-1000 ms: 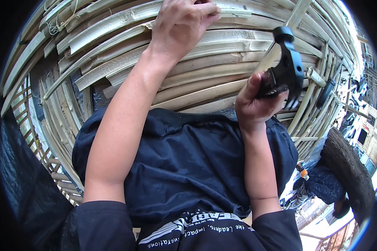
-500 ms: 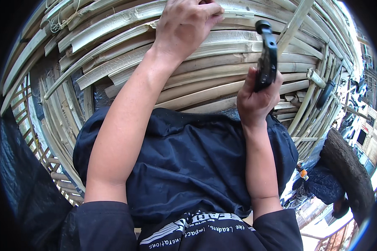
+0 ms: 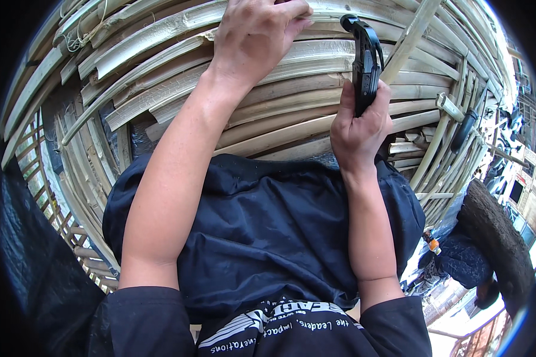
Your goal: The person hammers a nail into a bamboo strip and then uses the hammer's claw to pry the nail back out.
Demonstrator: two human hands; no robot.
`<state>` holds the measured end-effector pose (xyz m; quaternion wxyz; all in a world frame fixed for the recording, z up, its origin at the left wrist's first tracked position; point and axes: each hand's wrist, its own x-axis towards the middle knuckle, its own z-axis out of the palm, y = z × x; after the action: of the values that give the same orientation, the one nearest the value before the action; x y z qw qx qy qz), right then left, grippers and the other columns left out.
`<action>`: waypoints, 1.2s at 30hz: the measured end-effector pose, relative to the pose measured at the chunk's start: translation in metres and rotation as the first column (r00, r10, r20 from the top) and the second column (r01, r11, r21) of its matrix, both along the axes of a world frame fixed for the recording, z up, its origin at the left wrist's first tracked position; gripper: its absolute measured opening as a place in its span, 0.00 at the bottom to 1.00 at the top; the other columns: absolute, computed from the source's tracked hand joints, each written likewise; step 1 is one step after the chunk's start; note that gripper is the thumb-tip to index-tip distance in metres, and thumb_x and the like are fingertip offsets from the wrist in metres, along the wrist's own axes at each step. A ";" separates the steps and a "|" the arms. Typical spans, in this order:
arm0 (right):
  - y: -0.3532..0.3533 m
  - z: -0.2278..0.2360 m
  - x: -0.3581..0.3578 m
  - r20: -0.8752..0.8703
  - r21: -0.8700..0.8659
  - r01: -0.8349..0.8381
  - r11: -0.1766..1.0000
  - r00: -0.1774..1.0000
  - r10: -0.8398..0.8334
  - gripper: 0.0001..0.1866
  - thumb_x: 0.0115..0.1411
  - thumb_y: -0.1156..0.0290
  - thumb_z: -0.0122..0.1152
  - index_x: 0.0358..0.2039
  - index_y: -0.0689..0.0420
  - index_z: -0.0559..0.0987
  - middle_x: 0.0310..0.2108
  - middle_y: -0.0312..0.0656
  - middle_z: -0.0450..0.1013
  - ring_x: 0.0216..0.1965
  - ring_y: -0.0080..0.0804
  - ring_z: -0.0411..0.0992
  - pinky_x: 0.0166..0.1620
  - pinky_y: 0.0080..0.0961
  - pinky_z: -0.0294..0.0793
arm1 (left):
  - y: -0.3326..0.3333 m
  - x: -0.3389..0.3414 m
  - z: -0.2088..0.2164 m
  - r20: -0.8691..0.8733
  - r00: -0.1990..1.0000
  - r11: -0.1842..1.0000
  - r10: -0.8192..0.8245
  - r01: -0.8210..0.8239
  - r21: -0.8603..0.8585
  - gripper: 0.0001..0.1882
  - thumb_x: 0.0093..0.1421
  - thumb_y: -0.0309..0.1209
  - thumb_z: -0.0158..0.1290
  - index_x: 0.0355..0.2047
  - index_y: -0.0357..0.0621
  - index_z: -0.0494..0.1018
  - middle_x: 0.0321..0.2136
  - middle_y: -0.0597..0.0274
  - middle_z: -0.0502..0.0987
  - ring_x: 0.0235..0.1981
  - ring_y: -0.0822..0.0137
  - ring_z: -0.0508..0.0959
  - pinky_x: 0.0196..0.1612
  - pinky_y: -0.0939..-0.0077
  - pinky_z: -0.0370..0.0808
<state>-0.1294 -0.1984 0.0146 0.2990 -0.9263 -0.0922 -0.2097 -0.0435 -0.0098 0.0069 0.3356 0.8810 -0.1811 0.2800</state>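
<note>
My left hand (image 3: pixel 250 38) is over the split bamboo strips (image 3: pixel 304 71) at the top. Its thumb and fingers are pinched together. What they hold, if anything, I cannot make out, as the fingertips are partly cut off by the upper edge. My right hand (image 3: pixel 363 128) is wrapped round a black hammer (image 3: pixel 366 71), its thumb laid along the handle. The hammer's head is raised above the strips, with its round face toward my left hand.
A bamboo pole (image 3: pixel 412 40) slants across the strips on the right. Thin bamboo lengths (image 3: pixel 443 149) lie beside it. A thick log (image 3: pixel 494 226) stands at the right, next to a person in dark clothing (image 3: pixel 461 262). Black sheeting (image 3: pixel 36 256) hangs at left.
My right hand has swung the hammer a little up and to the left, toward my left hand. My left hand has shifted slightly left and stays pinched.
</note>
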 end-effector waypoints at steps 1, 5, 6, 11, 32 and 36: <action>-0.001 -0.001 0.001 -0.025 0.021 0.007 1.000 1.000 -0.007 0.14 0.68 0.69 0.64 0.47 0.61 0.71 0.27 0.50 0.77 0.26 0.51 0.79 0.30 0.39 0.76 | 0.000 0.000 0.000 0.005 1.000 1.000 0.002 -0.002 0.015 0.06 0.56 0.29 0.65 0.32 0.42 0.80 0.36 0.60 0.77 0.41 0.58 0.78 0.45 0.60 0.72; 0.002 0.004 0.004 -0.097 -0.003 0.042 0.999 0.994 -0.042 0.13 0.68 0.69 0.63 0.47 0.61 0.71 0.26 0.53 0.76 0.28 0.56 0.78 0.30 0.44 0.74 | -0.001 0.001 0.002 0.004 1.000 1.000 0.005 -0.005 0.017 0.06 0.57 0.29 0.65 0.32 0.42 0.80 0.36 0.60 0.78 0.41 0.58 0.78 0.45 0.60 0.72; 0.002 0.003 0.004 -0.096 -0.002 0.042 0.999 0.994 -0.042 0.13 0.68 0.69 0.63 0.47 0.61 0.71 0.26 0.53 0.76 0.28 0.56 0.78 0.30 0.44 0.74 | -0.001 0.001 0.001 0.005 1.000 1.000 0.005 -0.005 0.018 0.06 0.57 0.29 0.65 0.32 0.42 0.80 0.36 0.60 0.78 0.41 0.58 0.78 0.45 0.60 0.72; 0.003 0.003 0.003 -0.091 0.003 0.025 1.000 0.996 -0.025 0.13 0.69 0.69 0.61 0.46 0.61 0.70 0.26 0.54 0.76 0.28 0.60 0.77 0.30 0.46 0.73 | -0.002 0.001 0.001 0.006 1.000 0.999 0.013 -0.013 0.031 0.06 0.57 0.29 0.64 0.33 0.42 0.79 0.36 0.59 0.78 0.41 0.58 0.78 0.45 0.60 0.72; -0.003 0.002 0.004 -0.120 -0.001 0.083 0.997 0.989 -0.082 0.12 0.70 0.66 0.58 0.43 0.61 0.70 0.25 0.60 0.76 0.30 0.66 0.76 0.32 0.57 0.71 | -0.125 -0.167 0.223 -0.067 0.501 0.464 -0.863 0.839 0.285 0.05 0.53 0.31 0.57 0.28 0.45 0.79 0.28 0.63 0.77 0.33 0.62 0.79 0.41 0.68 0.72; 0.008 -0.006 0.001 -0.132 0.004 0.087 0.996 0.988 -0.086 0.12 0.70 0.64 0.58 0.42 0.60 0.70 0.24 0.59 0.76 0.28 0.66 0.76 0.30 0.55 0.71 | -0.118 -0.183 0.215 -0.152 0.467 0.405 -0.871 0.858 0.316 0.05 0.53 0.30 0.57 0.29 0.44 0.78 0.28 0.62 0.77 0.34 0.61 0.79 0.42 0.67 0.72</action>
<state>-0.1280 -0.1905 0.0090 0.2994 -0.9398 -0.0311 -0.1616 -0.2269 -0.1281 0.2221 0.2660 0.6991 -0.6621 0.0456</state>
